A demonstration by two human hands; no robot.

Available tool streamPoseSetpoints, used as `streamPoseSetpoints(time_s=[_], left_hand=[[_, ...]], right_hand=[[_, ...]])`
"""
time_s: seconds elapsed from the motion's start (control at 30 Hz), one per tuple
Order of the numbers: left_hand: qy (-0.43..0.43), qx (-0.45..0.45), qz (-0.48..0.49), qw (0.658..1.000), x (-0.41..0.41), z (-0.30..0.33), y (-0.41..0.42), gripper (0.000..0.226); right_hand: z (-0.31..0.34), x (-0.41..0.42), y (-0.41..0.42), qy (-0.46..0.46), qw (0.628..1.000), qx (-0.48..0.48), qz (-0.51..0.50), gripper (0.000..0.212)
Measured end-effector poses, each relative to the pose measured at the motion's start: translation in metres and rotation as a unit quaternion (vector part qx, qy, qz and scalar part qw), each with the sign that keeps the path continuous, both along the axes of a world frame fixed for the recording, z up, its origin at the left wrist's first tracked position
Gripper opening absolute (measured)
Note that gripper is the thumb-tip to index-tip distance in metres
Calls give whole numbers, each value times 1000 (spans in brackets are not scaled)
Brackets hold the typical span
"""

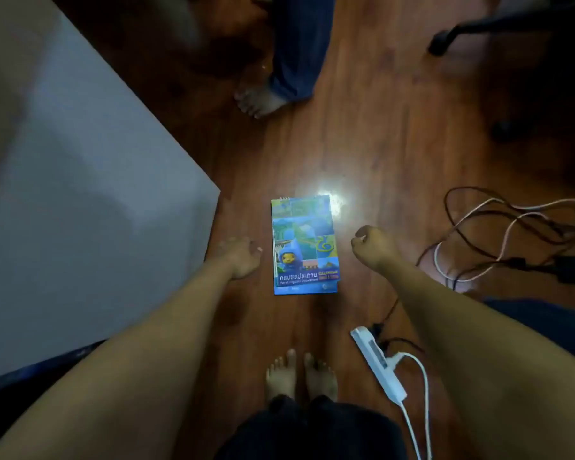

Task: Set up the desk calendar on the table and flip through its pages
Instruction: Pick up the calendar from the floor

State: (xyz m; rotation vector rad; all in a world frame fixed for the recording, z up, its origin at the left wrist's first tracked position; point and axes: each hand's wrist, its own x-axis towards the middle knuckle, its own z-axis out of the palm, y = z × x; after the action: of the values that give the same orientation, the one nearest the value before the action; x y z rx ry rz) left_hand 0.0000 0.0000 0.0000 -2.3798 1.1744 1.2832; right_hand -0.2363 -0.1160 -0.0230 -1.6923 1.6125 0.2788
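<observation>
A desk calendar [304,245] lies flat and folded on the wooden floor, blue-green cover up, its spiral binding at the far end. My left hand [241,257] hangs just left of it, palm down, fingers loosely curled, not touching it. To the calendar's right, my right hand [374,245] is curled into a loose fist with nothing in it. A grey-white table [80,210] fills the left side, its corner close to the calendar.
A white power strip [379,363] with its cord lies on the floor at lower right. Tangled cables [512,234] and a black adapter sit to the right. Another person's bare foot [258,101] stands beyond the calendar. A chair base [452,38] is at top right. My own feet [301,373] are below.
</observation>
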Motion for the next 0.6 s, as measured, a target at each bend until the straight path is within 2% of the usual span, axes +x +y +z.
streamPoseSetpoints(time_s=[0.17,0.3,0.4,0.5,0.6], left_hand=[[79,3,112,991,-7,-119,-7,59],[103,-9,190,976,-13,-193,-18,59],[110,-30,243,963,-17,-228,-27,56],[113,-44,299,947,-21,-253,-34,52],[106,-44,337,935,-26,-262,-38,56]], right_hand=[[-113,8,3,-13,997,37,-65,32],[-187,11,-3,-56,990,57,-120,36],[-227,13,-8,-97,979,53,-174,42],[-252,19,-12,-92,977,34,-190,29],[-269,26,-9,-91,972,23,-218,37]])
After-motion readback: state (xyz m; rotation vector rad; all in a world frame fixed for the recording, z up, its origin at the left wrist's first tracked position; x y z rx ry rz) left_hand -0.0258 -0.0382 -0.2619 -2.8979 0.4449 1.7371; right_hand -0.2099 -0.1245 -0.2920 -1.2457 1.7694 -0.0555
